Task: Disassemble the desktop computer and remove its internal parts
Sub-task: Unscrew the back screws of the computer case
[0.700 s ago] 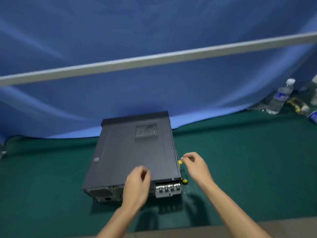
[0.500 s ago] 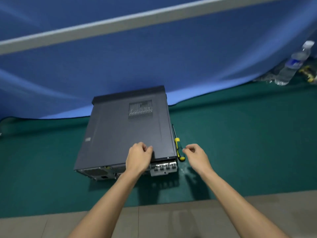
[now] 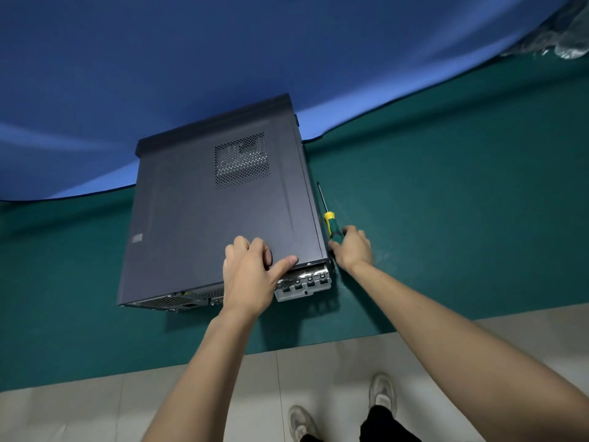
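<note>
A dark grey desktop computer case (image 3: 197,218) lies on its side on the green table (image 3: 446,218), with a vent grille (image 3: 241,161) in the upward side panel. My left hand (image 3: 251,275) sits at the panel's rear edge, fingers curled on top and thumb along the edge above the silver slot bracket (image 3: 302,287). A screwdriver (image 3: 329,222) with a green and yellow handle lies against the case's right side. My right hand (image 3: 352,250) curls round the near end of its handle.
A blue cloth (image 3: 223,43) hangs behind the table and drapes onto its far edge. Crumpled clear plastic (image 3: 557,36) lies at the far right corner. The table's near edge meets a tiled floor (image 3: 95,409), where my shoes (image 3: 381,393) show.
My right hand has moved from beside the case onto the screwdriver handle and closed round it. My left hand stays at the panel's rear edge. The view has tilted downward.
</note>
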The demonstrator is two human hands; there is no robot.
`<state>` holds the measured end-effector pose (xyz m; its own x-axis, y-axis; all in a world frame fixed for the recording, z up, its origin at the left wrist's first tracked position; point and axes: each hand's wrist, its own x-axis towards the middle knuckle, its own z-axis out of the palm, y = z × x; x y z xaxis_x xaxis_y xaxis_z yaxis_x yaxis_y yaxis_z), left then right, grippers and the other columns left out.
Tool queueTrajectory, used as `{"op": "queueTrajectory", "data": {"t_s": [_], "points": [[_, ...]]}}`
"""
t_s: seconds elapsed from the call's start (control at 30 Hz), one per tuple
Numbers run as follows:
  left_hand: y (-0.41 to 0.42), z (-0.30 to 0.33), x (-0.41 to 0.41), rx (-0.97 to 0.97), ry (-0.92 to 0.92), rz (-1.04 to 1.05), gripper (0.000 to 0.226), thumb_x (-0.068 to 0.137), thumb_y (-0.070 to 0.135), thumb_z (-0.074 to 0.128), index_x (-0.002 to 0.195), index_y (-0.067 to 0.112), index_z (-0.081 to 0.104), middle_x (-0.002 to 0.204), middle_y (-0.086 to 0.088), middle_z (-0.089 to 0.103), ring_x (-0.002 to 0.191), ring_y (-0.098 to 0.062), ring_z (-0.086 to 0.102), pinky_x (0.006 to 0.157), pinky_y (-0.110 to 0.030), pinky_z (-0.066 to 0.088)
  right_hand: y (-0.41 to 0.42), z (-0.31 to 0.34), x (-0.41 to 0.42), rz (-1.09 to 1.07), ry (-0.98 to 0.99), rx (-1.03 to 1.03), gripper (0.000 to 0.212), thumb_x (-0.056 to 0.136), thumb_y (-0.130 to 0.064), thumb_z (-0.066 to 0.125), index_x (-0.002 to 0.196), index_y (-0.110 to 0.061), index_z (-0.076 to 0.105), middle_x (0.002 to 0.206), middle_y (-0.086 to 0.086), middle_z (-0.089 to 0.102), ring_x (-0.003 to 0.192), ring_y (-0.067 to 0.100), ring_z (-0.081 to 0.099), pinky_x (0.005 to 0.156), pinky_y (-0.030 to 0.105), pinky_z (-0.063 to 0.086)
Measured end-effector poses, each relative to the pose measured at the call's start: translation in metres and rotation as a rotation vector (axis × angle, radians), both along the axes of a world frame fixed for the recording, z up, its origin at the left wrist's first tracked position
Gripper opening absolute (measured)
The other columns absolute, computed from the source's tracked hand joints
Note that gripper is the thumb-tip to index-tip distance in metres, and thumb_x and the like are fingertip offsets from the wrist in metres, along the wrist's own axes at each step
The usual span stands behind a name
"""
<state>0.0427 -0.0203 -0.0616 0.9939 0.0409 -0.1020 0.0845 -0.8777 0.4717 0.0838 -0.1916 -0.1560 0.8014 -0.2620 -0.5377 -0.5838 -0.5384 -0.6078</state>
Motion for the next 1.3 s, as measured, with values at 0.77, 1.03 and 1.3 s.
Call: {"op": "queueTrajectory", "data": {"t_s": [0.77,1.03,1.3], "points": [[-0.003,0.013,-0.007,-0.158,-0.029,0.101,0.016,0.094,0.021,0.048,0.085,0.017,0.06,0.1,0.0,0.053,0.107,-0.024,0.039,0.087,-0.033,0.029,-0.024,0.123,-0.125,-0.168,-0.148,0.479,0.036,0.095,-0.043,0.049,0.082,-0.012,0.063,0.051,-0.001,0.051,0.036,0.014,0.039,0.037,0.016,0.027],[-0.039,0.021,-0.07,-0.917,0.095,0.403,0.023,0.089,0.001,0.044,0.095,0.008,0.064,0.089,-0.005,0.066,0.073,-0.016,0.058,0.066,-0.022,0.046,0.009,0.123,-0.186,-0.153,-0.286,0.33,0.028,0.095,-0.033,0.053,0.084,-0.009,0.06,0.062,-0.004,0.063,0.042,0.011,0.049,0.04,0.014,0.033],[-0.034,0.012,-0.072,-1.534,0.518,0.387,0.022,0.097,0.003,0.038,0.117,0.002,0.046,0.106,-0.025,0.063,0.094,-0.034,0.063,0.074,-0.038,0.055,0.028,0.099,-0.225,-0.211,-0.25,0.322,0.028,0.095,-0.034,0.053,0.076,-0.015,0.059,0.058,-0.005,0.063,0.039,0.009,0.047,0.041,0.014,0.034]]}}
